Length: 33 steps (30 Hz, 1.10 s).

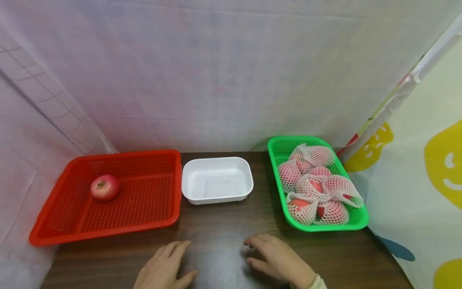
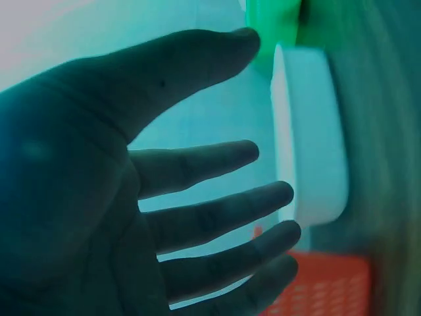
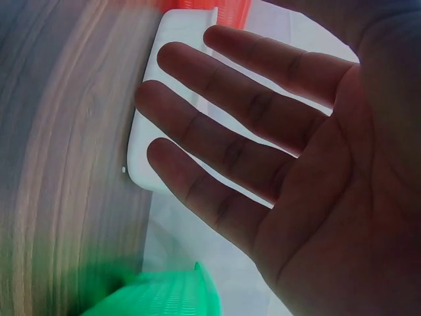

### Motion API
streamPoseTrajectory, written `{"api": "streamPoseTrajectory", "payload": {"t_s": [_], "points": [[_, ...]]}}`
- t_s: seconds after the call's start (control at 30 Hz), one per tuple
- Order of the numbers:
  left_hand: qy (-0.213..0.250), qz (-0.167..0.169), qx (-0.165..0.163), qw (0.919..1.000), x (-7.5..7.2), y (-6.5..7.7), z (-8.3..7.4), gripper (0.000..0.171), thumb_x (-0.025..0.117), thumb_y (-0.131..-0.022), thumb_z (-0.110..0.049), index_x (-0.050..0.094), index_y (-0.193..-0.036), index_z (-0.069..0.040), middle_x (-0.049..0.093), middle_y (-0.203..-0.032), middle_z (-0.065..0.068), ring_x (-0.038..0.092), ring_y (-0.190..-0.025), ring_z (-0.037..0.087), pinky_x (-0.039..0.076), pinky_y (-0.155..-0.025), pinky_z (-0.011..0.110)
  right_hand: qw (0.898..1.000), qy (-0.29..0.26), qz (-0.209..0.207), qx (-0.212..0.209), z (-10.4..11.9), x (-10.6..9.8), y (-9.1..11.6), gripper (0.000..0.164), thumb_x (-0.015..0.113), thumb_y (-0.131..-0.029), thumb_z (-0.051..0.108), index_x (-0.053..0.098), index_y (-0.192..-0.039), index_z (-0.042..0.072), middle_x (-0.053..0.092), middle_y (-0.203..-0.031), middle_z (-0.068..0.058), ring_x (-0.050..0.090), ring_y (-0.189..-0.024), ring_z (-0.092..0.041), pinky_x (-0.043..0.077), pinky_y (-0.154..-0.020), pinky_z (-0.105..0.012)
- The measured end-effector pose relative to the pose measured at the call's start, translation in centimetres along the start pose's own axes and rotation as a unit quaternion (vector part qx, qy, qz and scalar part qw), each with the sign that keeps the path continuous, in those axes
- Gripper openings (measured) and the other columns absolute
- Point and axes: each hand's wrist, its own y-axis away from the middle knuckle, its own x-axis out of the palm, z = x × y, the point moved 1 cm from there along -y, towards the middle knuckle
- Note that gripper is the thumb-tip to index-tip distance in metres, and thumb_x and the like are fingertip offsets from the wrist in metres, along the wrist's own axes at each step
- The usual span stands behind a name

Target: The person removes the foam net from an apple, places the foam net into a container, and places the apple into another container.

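Note:
In the head view my left hand [image 1: 164, 267] is low over the near part of the table, below the red basket [image 1: 173, 218], holding nothing. Opposite it, my right hand [image 1: 276, 259] is nearest the green basket [image 1: 325, 228], also with nothing in its grasp. Both wrist views show fingers spread and fairly straight. One bare red apple [image 1: 105, 187] lies in the left part of the red basket. Several fruits in white foam nets [image 1: 310, 184] fill much of the green basket. Between the baskets stands a small white tray [image 1: 216, 199], with no contents visible.
All three containers stand on a dark wooden table [image 1: 216, 224]. A pale cloth wall [image 1: 216, 80] rises behind them. On the right hangs a sheet with yellow smiling shapes [image 1: 447, 160], close beside the green basket.

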Motion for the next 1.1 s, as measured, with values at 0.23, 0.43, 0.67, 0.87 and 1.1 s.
{"api": "streamPoseTrajectory", "payload": {"t_s": [0.23, 0.43, 0.67, 0.87, 1.1], "points": [[0.019, 0.004, 0.012, 0.9997, 0.9, -0.6, -1.4, 0.077, 0.086, -0.074, -0.049, 0.059, -0.135, -0.010, 0.058, -0.132, 0.015, 0.054, -0.119, 0.039, 0.045, -0.092, 0.064, 0.999, 0.038, -0.024, -0.022, -1.0, -2.5, -0.1, 0.035, 0.075, -0.090, 0.028, 0.066, -0.119, 0.010, 0.068, -0.107, 0.000, 0.065, -0.097, -0.017, 0.054, -0.084, -0.037], [0.016, -0.007, 0.029, 0.9994, 0.3, -0.6, -1.5, 0.079, 0.085, -0.075, -0.050, 0.058, -0.138, -0.011, 0.058, -0.134, 0.014, 0.054, -0.121, 0.038, 0.044, -0.096, 0.063, 0.987, 0.130, -0.084, -0.029, -5.6, -11.5, -1.4, 0.039, 0.081, -0.084, 0.020, 0.066, -0.115, 0.003, 0.068, -0.102, -0.008, 0.065, -0.089, -0.024, 0.056, -0.077, -0.042], [0.029, 0.015, 0.039, 0.9987, 0.4, -0.7, -1.6, 0.080, 0.084, -0.075, -0.052, 0.058, -0.138, -0.011, 0.058, -0.133, 0.014, 0.054, -0.120, 0.038, 0.044, -0.095, 0.062, 0.982, 0.155, 0.003, 0.112, -17.0, -19.0, -3.8, 0.043, 0.074, -0.090, 0.009, 0.057, -0.127, -0.005, 0.059, -0.122, -0.027, 0.057, -0.109, -0.045, 0.048, -0.091, -0.057], [0.041, 0.013, 0.050, 0.9978, 1.0, -0.6, -1.7, 0.079, 0.085, -0.073, -0.052, 0.059, -0.136, -0.012, 0.060, -0.128, 0.012, 0.057, -0.116, 0.036, 0.047, -0.091, 0.062, 0.962, 0.157, 0.093, 0.203, -26.4, -18.7, -5.4, 0.070, 0.075, -0.088, 0.003, 0.036, -0.145, -0.010, 0.036, -0.142, -0.040, 0.036, -0.126, -0.059, 0.036, -0.099, -0.068], [0.053, 0.047, 0.022, 0.9972, 1.7, -0.2, -1.3, 0.081, 0.085, -0.072, -0.054, 0.059, -0.136, -0.012, 0.060, -0.129, 0.015, 0.056, -0.117, 0.040, 0.045, -0.091, 0.065, 0.931, 0.160, 0.157, 0.288, -31.8, -16.2, -5.8, 0.096, 0.083, -0.077, 0.004, 0.025, -0.154, 0.000, 0.028, -0.148, -0.038, 0.025, -0.133, -0.061, 0.032, -0.100, -0.072]]}}
